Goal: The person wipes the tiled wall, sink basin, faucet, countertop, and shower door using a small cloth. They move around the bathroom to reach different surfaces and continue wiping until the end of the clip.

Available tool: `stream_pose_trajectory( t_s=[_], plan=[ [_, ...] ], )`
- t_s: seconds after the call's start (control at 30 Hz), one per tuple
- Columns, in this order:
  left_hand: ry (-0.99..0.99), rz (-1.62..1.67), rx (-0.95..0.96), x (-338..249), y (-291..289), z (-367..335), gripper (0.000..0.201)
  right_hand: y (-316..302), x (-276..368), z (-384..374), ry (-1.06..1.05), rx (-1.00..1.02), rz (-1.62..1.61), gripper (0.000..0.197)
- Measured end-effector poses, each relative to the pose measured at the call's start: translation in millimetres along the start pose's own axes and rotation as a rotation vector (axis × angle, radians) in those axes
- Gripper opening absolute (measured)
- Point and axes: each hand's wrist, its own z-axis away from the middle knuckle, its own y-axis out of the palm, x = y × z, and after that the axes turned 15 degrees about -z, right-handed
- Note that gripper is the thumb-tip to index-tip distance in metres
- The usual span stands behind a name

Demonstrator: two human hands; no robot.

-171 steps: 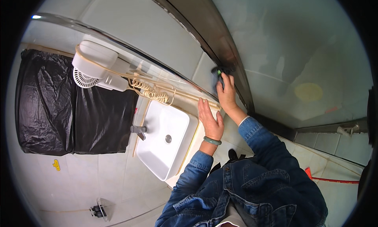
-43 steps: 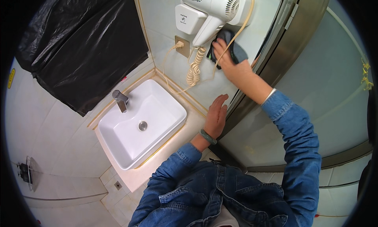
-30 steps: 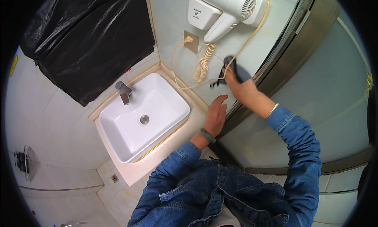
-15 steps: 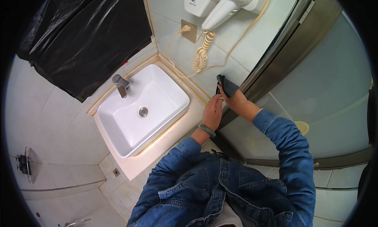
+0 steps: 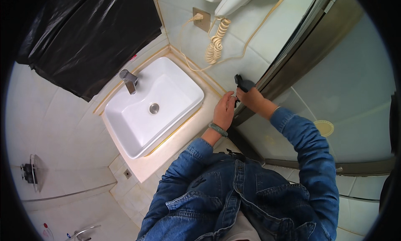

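Observation:
My right hand (image 5: 252,99) grips a dark cloth (image 5: 242,82) and presses it against the tiled wall beside the brown door frame (image 5: 300,61), low down near the counter. My left hand (image 5: 224,111), with a green bangle on its wrist, rests flat with fingers apart on the cream counter (image 5: 179,136), just to the right of the white square basin (image 5: 154,107). Its fingertips nearly touch the right hand. Both sleeves are blue denim.
A chrome tap (image 5: 128,79) stands at the basin's back. A wall hair dryer (image 5: 234,0) with a coiled cord (image 5: 215,44) hangs above, plugged into a socket (image 5: 201,18). Black plastic sheeting (image 5: 87,36) covers the left wall. A glass shower door (image 5: 346,94) is at right.
My right hand has wiped downward with the cloth, from just under the hair dryer to near the counter. The view has tilted so the dryer sits at the top edge.

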Motion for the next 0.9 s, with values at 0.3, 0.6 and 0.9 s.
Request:
stream_pose_trajectory(
  t_s=[0.3,0.6,0.9],
  plan=[
    [-0.11,0.052,0.065,10.1,-12.6,6.2,0.028,35.6,59.1,15.9,0.198,-0.046,-0.762,0.021],
    [-0.115,0.075,0.264,9.3,23.6,2.4,0.03,-43.5,16.4,71.1,1.286,-1.244,-1.828,0.025],
    [-0.409,0.349,0.398,-17.7,59.6,0.3,0.049,-45.7,25.0,52.5,0.937,-1.572,-2.24,0.02]
  ],
)
